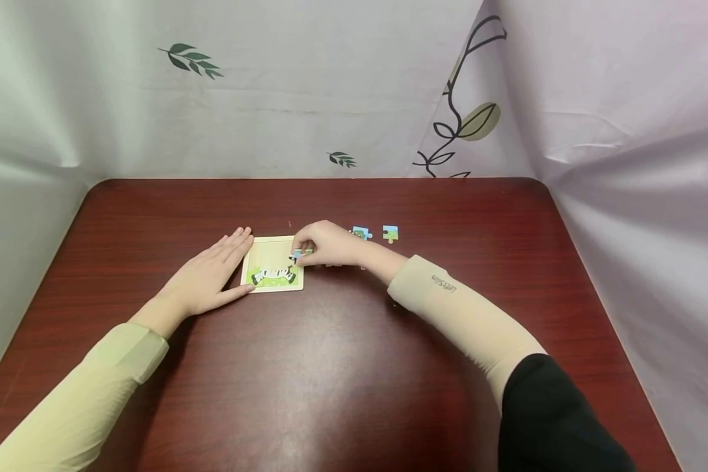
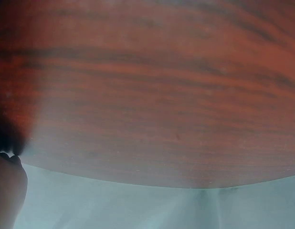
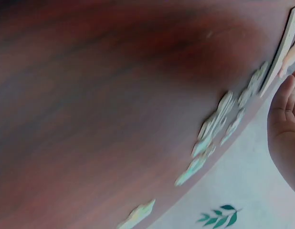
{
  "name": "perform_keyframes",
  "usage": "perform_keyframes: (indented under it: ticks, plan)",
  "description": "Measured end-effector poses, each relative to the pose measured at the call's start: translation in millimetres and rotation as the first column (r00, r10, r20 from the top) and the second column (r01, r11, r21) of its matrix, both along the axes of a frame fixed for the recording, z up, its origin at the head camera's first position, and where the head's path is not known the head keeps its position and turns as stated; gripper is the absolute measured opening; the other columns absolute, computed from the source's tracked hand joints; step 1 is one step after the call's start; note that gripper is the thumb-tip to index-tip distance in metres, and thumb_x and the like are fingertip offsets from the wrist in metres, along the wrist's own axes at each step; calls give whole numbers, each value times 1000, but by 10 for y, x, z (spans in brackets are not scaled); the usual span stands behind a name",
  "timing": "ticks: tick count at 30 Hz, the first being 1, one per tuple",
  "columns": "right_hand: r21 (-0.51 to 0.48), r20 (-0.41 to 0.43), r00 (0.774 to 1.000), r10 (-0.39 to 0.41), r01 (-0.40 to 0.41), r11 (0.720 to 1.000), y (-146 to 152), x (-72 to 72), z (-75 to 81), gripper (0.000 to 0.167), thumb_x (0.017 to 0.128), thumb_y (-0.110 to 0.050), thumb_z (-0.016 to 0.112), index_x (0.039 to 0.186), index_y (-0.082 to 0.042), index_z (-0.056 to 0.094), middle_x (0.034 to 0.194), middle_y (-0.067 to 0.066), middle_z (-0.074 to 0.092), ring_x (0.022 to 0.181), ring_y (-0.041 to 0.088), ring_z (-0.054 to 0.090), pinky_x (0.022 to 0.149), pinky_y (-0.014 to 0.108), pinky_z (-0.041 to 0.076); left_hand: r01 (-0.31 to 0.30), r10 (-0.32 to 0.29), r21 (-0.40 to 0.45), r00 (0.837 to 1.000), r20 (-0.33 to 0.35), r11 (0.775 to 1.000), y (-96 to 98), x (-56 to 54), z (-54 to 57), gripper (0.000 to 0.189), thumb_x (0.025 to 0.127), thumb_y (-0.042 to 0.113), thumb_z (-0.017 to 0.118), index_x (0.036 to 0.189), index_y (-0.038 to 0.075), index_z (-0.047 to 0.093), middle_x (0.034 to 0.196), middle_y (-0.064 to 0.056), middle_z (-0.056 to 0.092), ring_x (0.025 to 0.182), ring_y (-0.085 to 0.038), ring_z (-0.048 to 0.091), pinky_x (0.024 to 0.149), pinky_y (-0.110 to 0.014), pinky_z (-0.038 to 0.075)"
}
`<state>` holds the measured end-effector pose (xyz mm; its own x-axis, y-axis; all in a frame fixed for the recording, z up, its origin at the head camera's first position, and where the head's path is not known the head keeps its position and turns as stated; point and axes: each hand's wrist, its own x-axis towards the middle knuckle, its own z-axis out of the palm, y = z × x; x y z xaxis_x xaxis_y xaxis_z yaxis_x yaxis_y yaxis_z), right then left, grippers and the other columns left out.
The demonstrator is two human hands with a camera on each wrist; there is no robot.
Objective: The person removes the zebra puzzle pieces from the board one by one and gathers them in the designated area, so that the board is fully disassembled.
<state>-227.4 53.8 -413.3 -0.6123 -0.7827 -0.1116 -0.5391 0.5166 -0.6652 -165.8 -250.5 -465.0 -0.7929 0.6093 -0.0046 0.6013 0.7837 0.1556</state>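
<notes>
A square wooden puzzle tray [image 1: 265, 248] lies on the table, its lower part filled with pieces showing striped legs on green grass [image 1: 274, 278]. My left hand [image 1: 208, 280] lies flat against the tray's left side, fingers straight and thumb at the lower left corner. Over the right edge of the tray, my right hand [image 1: 330, 244] pinches a small blue puzzle piece [image 1: 297, 254] between thumb and fingers. In the right wrist view that hand [image 3: 286, 112] is beside the tray's rim [image 3: 280, 55], and the piece itself is hidden.
Several loose puzzle pieces [image 3: 214, 125] lie right of the tray, partly covered by the right hand and forearm in the head view. One piece [image 1: 391, 233] sits apart farther right. A pale patterned curtain [image 1: 271, 118] surrounds the dark red table [image 1: 307, 380].
</notes>
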Motion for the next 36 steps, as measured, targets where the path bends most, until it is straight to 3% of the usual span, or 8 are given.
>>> perform_keyframes:
  ticks: [7,20,36]
  plan:
    - [16,8,998,-65,65,998,288,-21,48,8,94,-15,81,100,-10,79,96,3,78,91,14,70,84,22,57,12,-12,2,1000,-13,1000,-12,-5,6,95,100,49,66,167,-3,23,176,-22,20,165,-37,21,138,-31,5]
    - [32,-20,990,-139,139,990,897,0,124,6,90,-13,84,94,-10,81,86,2,77,82,14,70,78,24,57,17,-17,5,1000,-23,1000,-23,-8,-4,95,100,50,67,167,-3,24,176,-22,21,165,-38,21,136,-23,-3]
    - [98,5,981,-194,193,976,1420,112,38,6,87,-10,85,89,-13,81,79,-3,75,75,9,65,73,25,54,14,-14,14,1000,-11,1000,-4,0,17,94,100,49,67,167,-3,25,176,-22,21,165,-38,21,137,-25,-2]
